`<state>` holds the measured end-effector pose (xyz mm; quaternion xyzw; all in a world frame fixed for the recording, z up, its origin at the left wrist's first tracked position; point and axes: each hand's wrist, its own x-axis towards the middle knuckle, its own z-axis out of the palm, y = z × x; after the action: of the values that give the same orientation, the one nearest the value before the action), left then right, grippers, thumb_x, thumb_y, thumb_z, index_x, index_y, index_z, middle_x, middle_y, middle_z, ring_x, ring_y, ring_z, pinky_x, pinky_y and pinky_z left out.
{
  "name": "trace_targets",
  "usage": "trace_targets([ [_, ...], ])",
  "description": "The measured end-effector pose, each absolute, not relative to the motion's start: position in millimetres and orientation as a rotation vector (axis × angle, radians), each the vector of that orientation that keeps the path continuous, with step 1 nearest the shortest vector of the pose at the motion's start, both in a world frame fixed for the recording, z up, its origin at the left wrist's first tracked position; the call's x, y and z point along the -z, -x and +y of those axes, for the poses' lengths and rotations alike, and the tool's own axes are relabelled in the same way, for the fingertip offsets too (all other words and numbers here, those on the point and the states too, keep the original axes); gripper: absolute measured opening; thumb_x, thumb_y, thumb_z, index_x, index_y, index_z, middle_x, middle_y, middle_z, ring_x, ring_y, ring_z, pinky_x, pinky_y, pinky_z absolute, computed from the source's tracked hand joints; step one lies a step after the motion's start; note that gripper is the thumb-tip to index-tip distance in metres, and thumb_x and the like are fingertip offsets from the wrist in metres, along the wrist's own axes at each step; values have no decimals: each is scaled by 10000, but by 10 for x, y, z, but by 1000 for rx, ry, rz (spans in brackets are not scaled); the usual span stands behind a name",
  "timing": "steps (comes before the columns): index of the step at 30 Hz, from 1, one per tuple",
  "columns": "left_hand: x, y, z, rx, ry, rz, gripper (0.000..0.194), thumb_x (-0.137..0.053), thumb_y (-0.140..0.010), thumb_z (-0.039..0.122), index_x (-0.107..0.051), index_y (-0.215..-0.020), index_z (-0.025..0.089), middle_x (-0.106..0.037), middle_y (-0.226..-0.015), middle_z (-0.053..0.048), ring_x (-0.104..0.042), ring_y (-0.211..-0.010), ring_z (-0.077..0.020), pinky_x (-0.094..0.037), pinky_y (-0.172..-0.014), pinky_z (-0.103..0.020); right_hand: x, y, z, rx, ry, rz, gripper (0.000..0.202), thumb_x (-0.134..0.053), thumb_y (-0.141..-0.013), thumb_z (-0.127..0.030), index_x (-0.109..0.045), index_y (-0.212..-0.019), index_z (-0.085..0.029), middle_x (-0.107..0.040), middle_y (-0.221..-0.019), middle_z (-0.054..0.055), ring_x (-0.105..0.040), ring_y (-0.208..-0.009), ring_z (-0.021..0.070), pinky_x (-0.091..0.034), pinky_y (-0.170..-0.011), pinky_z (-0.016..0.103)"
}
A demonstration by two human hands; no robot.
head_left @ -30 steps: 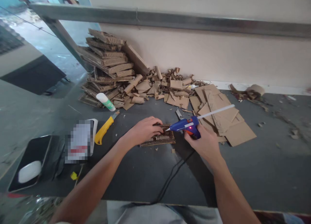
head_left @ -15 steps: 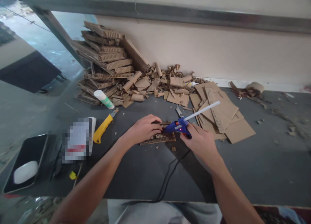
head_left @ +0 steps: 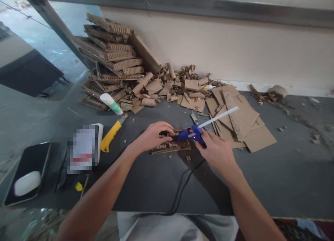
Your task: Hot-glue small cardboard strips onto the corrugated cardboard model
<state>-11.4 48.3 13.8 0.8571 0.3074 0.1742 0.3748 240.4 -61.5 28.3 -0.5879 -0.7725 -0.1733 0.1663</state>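
Observation:
My right hand (head_left: 217, 148) is wrapped round the handle of a blue hot glue gun (head_left: 191, 133). A long white glue stick (head_left: 219, 117) juts from its back, and a small red light glows on its side. The nozzle points left, down at a layered corrugated cardboard piece (head_left: 173, 147) lying on the table; whether the tip touches it I cannot tell. Over the left part of that piece sits my left hand (head_left: 153, 136), thumb and fingers closed around the cardboard from both sides. The fingertips partly hide what lies between them.
A yellow utility knife (head_left: 111, 136) and a green-and-white glue tube (head_left: 111, 104) lie left. Beyond are a cardboard stack (head_left: 112, 56), brown scraps (head_left: 167, 86) and flat sheets (head_left: 247, 122). A phone (head_left: 28, 164) rests far left. The gun's black cord (head_left: 180, 188) runs toward me.
The camera view has tilted slightly. My left thumb and fingers have spread a little farther apart on the cardboard. The glue gun stays at the cardboard piece in my right hand.

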Motion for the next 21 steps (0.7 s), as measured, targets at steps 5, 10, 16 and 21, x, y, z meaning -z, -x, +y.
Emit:
trace_targets([
  [5,-133,68,444,-457,-2172,826,106,-705,-893,278,-726,-989,238,-676,-1181,-47,-650,-1061,-208,-503,-946,-378,-297,-2394,-633,485,1719,-2213,310,-545,-905,-207,-654,-1180,-114,-679,-792,33,-622,-633,144,-326,-521,279],
  [10,-88,41,432,-479,-2156,866,104,-732,-858,251,-729,-962,244,-677,-1160,-37,-659,-997,-194,-509,-911,-361,-322,-2390,-635,524,1712,-2231,307,-537,-904,-196,-651,-1174,-106,-686,-822,36,-612,-616,138,-329,-511,280],
  [16,-66,35,444,-520,-2140,854,119,-758,-837,261,-729,-949,231,-693,-1120,-36,-666,-960,-183,-509,-909,-349,-343,-2391,-641,536,1713,-2228,303,-530,-907,-179,-649,-1178,-113,-707,-875,51,-616,-620,136,-341,-509,280],
  [21,-75,35,445,-533,-2134,838,119,-752,-843,277,-730,-949,227,-696,-1116,-47,-672,-964,-190,-518,-898,-350,-338,-2386,-650,487,1751,-2227,324,-520,-903,-163,-647,-1198,-125,-705,-886,64,-625,-646,141,-344,-507,278],
])
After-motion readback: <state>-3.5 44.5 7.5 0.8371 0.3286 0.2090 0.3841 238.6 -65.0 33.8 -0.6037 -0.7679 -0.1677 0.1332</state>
